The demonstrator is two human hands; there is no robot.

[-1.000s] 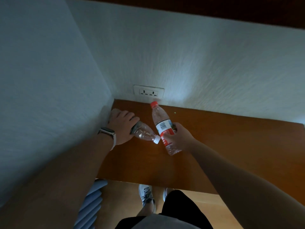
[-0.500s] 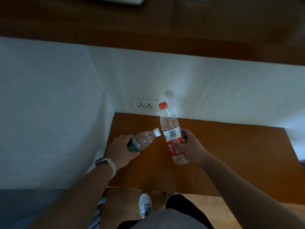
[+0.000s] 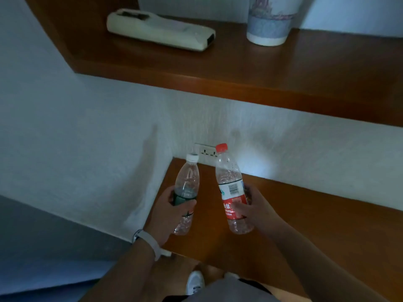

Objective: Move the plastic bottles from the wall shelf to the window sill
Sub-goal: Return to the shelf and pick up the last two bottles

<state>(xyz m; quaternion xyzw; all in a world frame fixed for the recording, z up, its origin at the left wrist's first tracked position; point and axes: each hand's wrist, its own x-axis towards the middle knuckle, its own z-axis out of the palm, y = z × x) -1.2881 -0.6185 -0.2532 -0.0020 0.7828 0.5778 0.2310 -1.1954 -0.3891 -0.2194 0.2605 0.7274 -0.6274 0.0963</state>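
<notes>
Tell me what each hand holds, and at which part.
Left hand grips the white-capped bottle around its green label. Right hand grips the red-capped bottle around its red label.

Two clear upright bottles point(image 3: 186, 188) aloft

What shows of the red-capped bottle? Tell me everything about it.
The red-capped bottle is clear plastic with a red screw cap on and a label, white with a barcode above, red with print below. No liquid level shows. It is nearly upright, cap tipped slightly left, held above the wooden shelf. The right hand grips it round the label; nothing else touches it, and the other bottle is apart.
</notes>
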